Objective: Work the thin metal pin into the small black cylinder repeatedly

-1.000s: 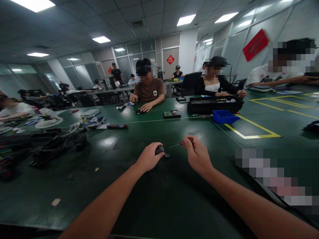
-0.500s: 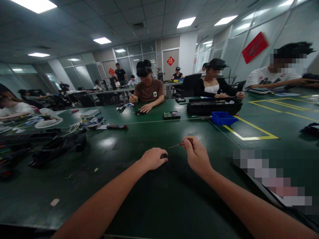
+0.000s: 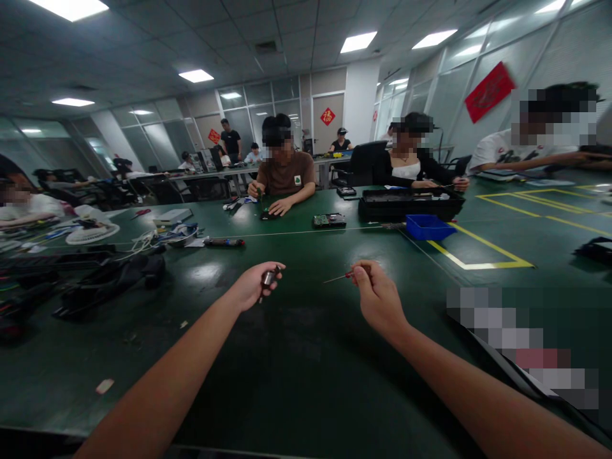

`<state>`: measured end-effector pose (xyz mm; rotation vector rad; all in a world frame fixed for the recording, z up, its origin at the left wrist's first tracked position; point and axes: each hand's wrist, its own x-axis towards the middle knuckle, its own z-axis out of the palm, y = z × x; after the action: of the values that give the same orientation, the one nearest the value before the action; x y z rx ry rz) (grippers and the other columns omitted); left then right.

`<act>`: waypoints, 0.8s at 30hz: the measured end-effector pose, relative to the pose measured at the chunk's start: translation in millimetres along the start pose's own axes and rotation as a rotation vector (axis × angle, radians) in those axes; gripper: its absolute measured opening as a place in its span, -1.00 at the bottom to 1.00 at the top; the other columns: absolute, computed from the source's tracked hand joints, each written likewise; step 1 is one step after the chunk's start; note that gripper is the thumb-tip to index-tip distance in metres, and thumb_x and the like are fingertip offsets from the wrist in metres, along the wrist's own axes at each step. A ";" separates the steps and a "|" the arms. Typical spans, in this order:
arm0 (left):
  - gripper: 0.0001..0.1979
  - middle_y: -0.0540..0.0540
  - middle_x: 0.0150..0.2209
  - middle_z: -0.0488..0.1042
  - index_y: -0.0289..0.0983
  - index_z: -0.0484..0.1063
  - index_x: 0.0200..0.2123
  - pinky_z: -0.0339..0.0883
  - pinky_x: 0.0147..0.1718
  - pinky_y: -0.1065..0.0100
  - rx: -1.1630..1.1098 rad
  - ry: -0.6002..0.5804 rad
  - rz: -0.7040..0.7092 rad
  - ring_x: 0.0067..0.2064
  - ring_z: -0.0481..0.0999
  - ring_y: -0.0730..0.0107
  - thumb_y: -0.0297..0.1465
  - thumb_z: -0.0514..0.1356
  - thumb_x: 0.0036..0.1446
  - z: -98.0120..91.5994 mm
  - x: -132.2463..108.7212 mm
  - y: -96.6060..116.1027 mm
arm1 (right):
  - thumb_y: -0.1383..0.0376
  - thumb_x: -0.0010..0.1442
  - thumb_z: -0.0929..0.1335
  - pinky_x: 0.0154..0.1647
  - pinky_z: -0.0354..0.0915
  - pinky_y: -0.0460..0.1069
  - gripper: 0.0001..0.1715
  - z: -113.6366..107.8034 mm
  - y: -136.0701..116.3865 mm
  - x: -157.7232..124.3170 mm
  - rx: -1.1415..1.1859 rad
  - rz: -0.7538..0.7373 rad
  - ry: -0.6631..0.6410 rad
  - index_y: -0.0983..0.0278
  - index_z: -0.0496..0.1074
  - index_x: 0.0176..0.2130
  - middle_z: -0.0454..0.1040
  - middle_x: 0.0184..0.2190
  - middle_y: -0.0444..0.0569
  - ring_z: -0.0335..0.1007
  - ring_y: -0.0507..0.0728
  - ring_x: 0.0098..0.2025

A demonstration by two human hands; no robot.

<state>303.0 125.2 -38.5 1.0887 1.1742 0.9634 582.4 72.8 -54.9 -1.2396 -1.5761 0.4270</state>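
My left hand [image 3: 255, 285] is closed around a small silver cylindrical part [image 3: 268, 278] with dark ends; its exact kind is too small to tell. It is raised above the dark green table [image 3: 287, 395]. To the right, my right hand [image 3: 375, 290] grips a screwdriver [image 3: 348, 275] by its reddish handle, much of which the fingers cover. The thin metal shaft points left towards my left hand. A gap separates the screwdriver's tip from the silver part.
Ahead lie a bare hard drive [image 3: 329, 220], a blue bin [image 3: 429, 227] and a long black tray [image 3: 411, 205]. A dark pen-like tool [image 3: 224, 242] and black plastic parts [image 3: 115, 284] lie on the left. Across the table, a person in brown [image 3: 287, 175] works with a screwdriver.
My left hand has moved left and turned over, bringing the silver side of the part it holds into view. My right hand and the screwdriver have hardly moved.
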 end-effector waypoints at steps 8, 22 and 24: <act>-0.89 0.00 -0.43 0.33 -0.33 0.40 -0.24 0.16 -0.67 0.49 -0.276 0.423 0.086 -0.57 0.31 0.51 -0.48 0.10 0.18 -94.2 -33.7 9.9 | 0.09 0.38 0.17 -0.30 0.25 0.03 -0.68 3.2 3.1 1.2 -0.004 0.007 0.003 0.21 0.36 -0.14 0.48 -0.36 -0.05 0.43 0.15 -0.31; -0.77 0.03 -0.55 0.36 -0.29 0.39 -0.44 0.28 -0.63 0.57 -0.041 1.144 0.168 -0.57 0.33 0.53 -0.68 0.04 -0.05 -231.6 -139.9 17.0 | 0.08 0.39 0.17 -0.30 0.25 0.03 -0.66 6.5 4.2 0.9 -0.002 -0.001 -0.016 0.22 0.37 -0.14 0.49 -0.35 -0.04 0.44 0.16 -0.30; -0.74 0.05 -0.57 0.35 -0.28 0.37 -0.46 0.25 -0.64 0.59 0.007 1.184 0.154 -0.59 0.32 0.54 -0.71 0.02 -0.11 -245.8 -149.6 14.2 | 0.08 0.39 0.17 -0.29 0.25 0.03 -0.66 6.9 4.2 0.9 -0.003 -0.008 -0.019 0.22 0.37 -0.14 0.49 -0.36 -0.04 0.43 0.15 -0.30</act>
<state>37.8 17.7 -5.3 0.5517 2.0274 1.8255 578.6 77.4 -60.4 -1.2342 -1.5977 0.4320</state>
